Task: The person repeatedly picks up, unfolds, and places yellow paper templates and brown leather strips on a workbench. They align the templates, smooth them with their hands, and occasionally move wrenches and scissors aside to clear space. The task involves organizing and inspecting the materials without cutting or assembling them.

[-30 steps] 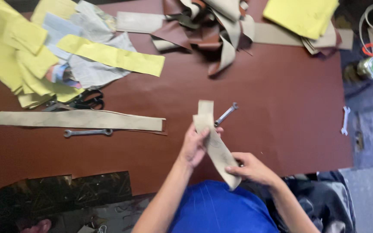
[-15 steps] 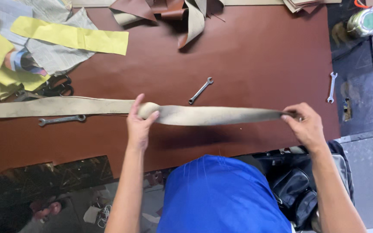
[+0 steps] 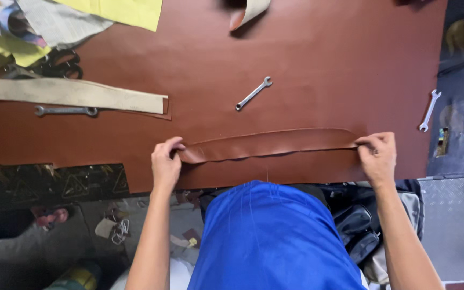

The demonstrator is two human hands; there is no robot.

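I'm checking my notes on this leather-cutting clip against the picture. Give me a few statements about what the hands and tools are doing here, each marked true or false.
1. Both hands hold one long brown strip, one at each end. True: the left hand pinches one end, the right hand the other.
2. The strip is lifted high above the table. False: it lies low along the brown sheet.
3. A small wrench lies on the sheet beyond the strip, touched by neither hand. True.
4. The beige strip is in the right hand. False: it lies apart, far on the left, with a second wrench beside it.
5. A third wrench lies off the brown sheet, on the dark surface at the right. True.
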